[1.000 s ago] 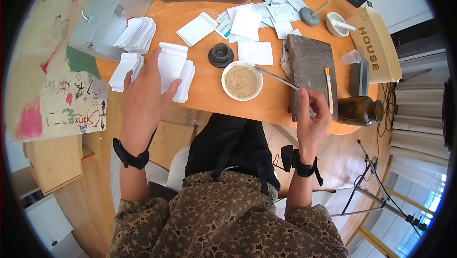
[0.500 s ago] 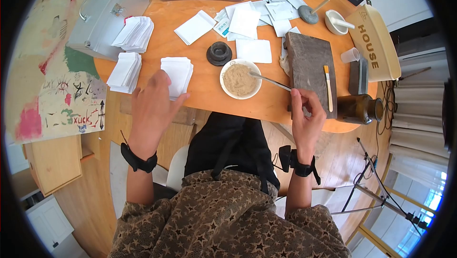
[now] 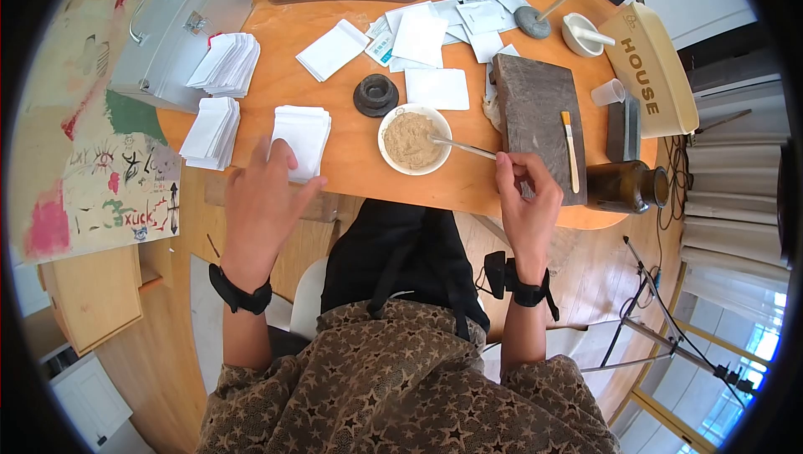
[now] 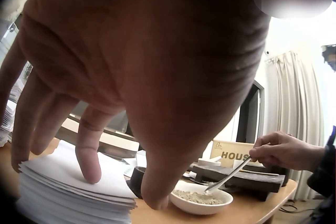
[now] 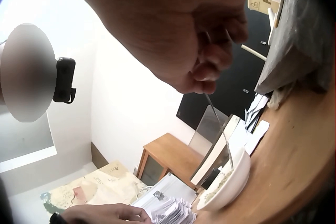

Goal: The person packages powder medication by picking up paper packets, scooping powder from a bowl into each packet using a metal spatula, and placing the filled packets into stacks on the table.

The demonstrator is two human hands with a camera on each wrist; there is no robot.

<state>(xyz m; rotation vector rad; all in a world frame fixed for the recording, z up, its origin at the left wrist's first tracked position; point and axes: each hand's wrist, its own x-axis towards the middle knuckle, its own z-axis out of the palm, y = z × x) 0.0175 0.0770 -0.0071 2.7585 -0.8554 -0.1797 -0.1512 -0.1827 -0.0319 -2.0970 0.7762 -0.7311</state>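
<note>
My left hand (image 3: 263,211) is over the near edge of a stack of white paper packets (image 3: 303,138), fingers spread. In the left wrist view, an index fingertip (image 4: 90,174) comes down right at the top packet, with the thumb off to the stack's side. My right hand (image 3: 529,199) pinches the handle end of a thin metal spoon (image 3: 470,148) between thumb and fingers. The spoon's far end rests in tan powder (image 3: 407,140) inside a small white bowl (image 3: 416,171). Beyond the bowl is a round black stand (image 3: 375,96).
Two more packet piles (image 3: 211,132) lie left, before a silver metal case (image 3: 180,31). Loose white sheets (image 3: 333,50) and foil sachets spread behind the bowl. To the right are a dark slab (image 3: 535,111) carrying a brush (image 3: 570,153), a brown jar (image 3: 623,186) and a mortar (image 3: 583,40).
The raised top packet now lies flat on its stack, and my left hand has drawn back toward me over the near edge. My right hand keeps hold of the spoon in the bowl.
</note>
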